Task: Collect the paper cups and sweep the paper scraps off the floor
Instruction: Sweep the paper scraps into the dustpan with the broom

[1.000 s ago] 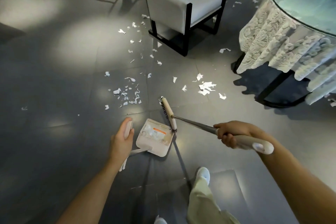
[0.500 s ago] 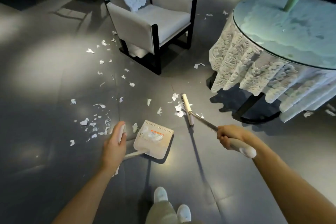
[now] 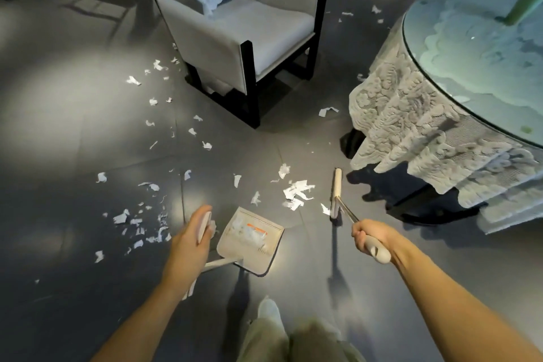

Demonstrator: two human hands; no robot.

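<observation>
White paper scraps litter the dark tiled floor; one pile (image 3: 296,192) lies just ahead, and a looser scatter (image 3: 141,225) lies to the left. My left hand (image 3: 191,239) grips the upright handle of a beige dustpan (image 3: 251,241), which rests on the floor with some scraps inside. My right hand (image 3: 368,233) grips the pale handle of a small broom. Its head (image 3: 335,194) stands on the floor to the right of the pile, with one scrap beside it. No paper cups are in view.
A grey armchair (image 3: 235,47) with a lace cloth over its back stands ahead. At the right is a round glass-topped table (image 3: 476,62) with a lace cloth hanging low over its dark base. More scraps lie beyond the chair. My feet and legs (image 3: 291,332) are below.
The view has moved forward and right, nearer the chair and table. The broom head has swung from beside the dustpan to the right of the scrap pile. The dustpan has moved with my left hand.
</observation>
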